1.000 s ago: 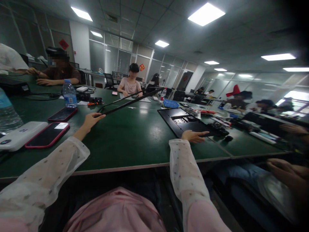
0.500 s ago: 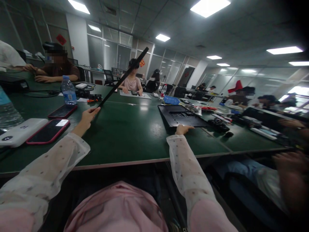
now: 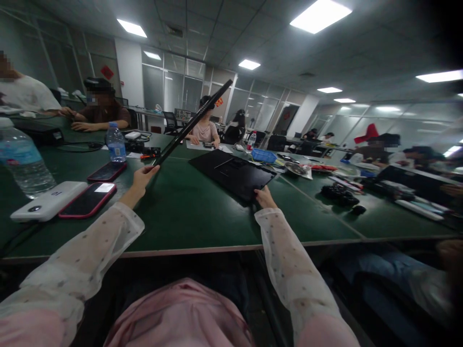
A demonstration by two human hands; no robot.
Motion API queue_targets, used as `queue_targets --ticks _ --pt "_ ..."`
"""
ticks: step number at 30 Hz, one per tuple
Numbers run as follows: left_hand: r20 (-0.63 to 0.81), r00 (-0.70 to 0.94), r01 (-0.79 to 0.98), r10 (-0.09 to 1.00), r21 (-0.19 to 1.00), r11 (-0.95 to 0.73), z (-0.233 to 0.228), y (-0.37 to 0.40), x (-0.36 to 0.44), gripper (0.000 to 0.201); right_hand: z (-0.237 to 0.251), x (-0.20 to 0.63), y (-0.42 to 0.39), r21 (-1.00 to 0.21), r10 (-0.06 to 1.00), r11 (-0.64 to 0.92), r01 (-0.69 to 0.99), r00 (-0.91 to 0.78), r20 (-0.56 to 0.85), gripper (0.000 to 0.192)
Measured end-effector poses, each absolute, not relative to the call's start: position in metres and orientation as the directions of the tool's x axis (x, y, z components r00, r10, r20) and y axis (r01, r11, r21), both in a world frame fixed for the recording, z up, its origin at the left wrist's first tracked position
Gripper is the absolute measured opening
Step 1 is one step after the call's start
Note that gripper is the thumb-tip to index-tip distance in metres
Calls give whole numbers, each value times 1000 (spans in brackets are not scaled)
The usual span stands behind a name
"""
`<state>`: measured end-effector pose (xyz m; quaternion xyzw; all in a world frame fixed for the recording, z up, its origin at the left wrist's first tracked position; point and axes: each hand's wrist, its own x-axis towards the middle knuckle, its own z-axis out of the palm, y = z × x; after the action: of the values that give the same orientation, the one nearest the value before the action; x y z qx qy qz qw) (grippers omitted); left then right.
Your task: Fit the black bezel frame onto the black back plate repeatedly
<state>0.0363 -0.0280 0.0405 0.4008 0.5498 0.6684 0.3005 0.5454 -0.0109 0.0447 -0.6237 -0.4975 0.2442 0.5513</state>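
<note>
Black, thin panel [image 3: 193, 123] seems light but flexible; my left hand [image 3: 142, 176] pinches its corner. My right hand [image 3: 265, 197] grips the stiff black tray [image 3: 231, 173] edge.

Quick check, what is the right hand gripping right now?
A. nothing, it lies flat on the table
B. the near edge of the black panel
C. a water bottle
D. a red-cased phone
B: the right hand grips the near edge of the black panel, which is on the green table.

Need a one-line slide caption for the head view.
Left hand raises a thin black panel; right hand grips a black laptop base on the green table.
</note>
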Motion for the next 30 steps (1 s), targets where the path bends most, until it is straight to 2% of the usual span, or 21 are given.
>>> queue_targets --ticks 3,6,8,11,13,15,18,20,21,23,26,30 --pt "256 -492 82 832 965 -248 43 -30 38 47 49 549 -13 -987 948 -93 128 315 -48 85" --pt "292 -479 135 828 956 -259 43 -29 39 49 50 557 -10 -975 962 -183 130 229 -150 78" --pt "310 -469 150 827 951 -272 40 -26 39 51 48 560 -5 -970 948 -158 187 304 -95 71" --pt "371 -423 203 827 928 -313 34 -22 37 51 45 562 6 -950 841 -53 309 527 125 55" --pt "429 -365 316 826 892 -324 31 -23 35 50 47 563 10 -960 779 46 276 592 207 45" --pt "488 -292 479 822 819 -316 31 -25 35 46 52 564 8 -988 833 126 90 531 154 43" --pt "568 -154 676 808 657 -333 33 -32 41 39 60 564 2 -973 970 86 -213 241 33 51" --pt "609 -47 740 791 553 -382 32 -34 46 36 60 563 0 -957 993 38 -286 115 5 50" --pt "623 0 756 782 512 -408 31 -34 48 35 59 562 0 -958 994 41 -282 113 9 46" --pt "632 64 773 773 458 -439 28 -33 50 33 53 562 4 -977 982 87 -194 185 50 41" --pt "603 93 794 793 435 -424 23 -28 48 34 40 564 15 -978 924 186 90 322 205 49" --pt "546 144 798 825 429 -423 17 -20 42 36 24 569 26 -829 828 302 471 302 473 48"
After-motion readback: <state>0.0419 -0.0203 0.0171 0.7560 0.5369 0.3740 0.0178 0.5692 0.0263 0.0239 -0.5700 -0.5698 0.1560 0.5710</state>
